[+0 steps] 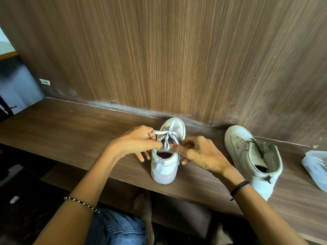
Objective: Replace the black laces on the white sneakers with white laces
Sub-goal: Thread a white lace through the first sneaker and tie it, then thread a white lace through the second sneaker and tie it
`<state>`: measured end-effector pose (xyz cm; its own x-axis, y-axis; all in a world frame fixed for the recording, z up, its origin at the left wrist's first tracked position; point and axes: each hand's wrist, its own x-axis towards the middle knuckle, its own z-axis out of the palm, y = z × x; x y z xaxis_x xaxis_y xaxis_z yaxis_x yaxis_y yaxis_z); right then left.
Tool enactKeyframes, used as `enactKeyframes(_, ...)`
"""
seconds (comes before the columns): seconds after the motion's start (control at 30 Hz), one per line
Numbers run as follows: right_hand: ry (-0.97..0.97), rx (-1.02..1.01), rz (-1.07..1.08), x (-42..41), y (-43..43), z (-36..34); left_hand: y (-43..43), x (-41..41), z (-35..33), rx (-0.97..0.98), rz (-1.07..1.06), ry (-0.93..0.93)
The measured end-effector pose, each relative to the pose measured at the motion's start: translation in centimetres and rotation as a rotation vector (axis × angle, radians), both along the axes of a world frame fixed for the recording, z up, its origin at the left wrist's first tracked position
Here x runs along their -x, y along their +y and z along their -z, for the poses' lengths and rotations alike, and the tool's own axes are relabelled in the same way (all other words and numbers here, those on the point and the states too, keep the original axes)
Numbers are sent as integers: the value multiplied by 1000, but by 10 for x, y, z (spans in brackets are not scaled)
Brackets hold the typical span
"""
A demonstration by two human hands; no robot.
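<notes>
A white sneaker (165,165) stands on the wooden shelf (70,131), heel toward me, with a white lace (168,137) crossed in a knot over its tongue. My left hand (136,144) pinches a loop of this lace pulled out to the left. My right hand (196,152) pinches the other part of the lace just right of the knot. A second white sneaker (253,156) rests on the shelf to the right, with no lace visible in it.
A wood-grain back panel (177,59) rises directly behind the shelf. A crumpled clear plastic bag (316,165) lies at the shelf's right end. Below the shelf's front edge are my jeans-clad knee (116,227) and a bare foot (143,207).
</notes>
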<state>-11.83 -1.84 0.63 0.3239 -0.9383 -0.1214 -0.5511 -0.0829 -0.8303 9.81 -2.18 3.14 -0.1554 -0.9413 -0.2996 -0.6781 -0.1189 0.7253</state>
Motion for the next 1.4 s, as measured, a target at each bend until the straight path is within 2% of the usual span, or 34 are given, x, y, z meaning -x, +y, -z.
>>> enactKeyframes(0.13,-6,13,-2,-12,-2,4,-1,-9,-1,86,-93,-89)
enactKeyframes(0.3,85,90,-8,-11,1,1,-1,6,-5,207,-190,-83)
enactKeyframes(0.43,125,145,7,-2,5,-6,0,32,-10,342,-312,-2)
enactKeyframes(0.5,118,179,5,6,9,-8,1,50,-13,429,-327,-73)
enactKeyframes(0.6,92,218,26,24,18,-16,4,80,-19,485,-314,-83)
enactKeyframes(0.83,63,367,97,81,31,-23,6,154,-13,436,-144,-134)
enactKeyframes(0.97,70,410,210,118,38,-25,1,192,-3,416,-110,-162)
enactKeyframes(1.07,27,472,324,143,38,-23,2,215,6,391,-68,-268)
enactKeyframes(1.2,80,574,502,169,35,-20,5,236,17,382,-31,-339)
enactKeyframes(1.4,253,420,505,183,23,-7,11,239,20,459,36,-453)
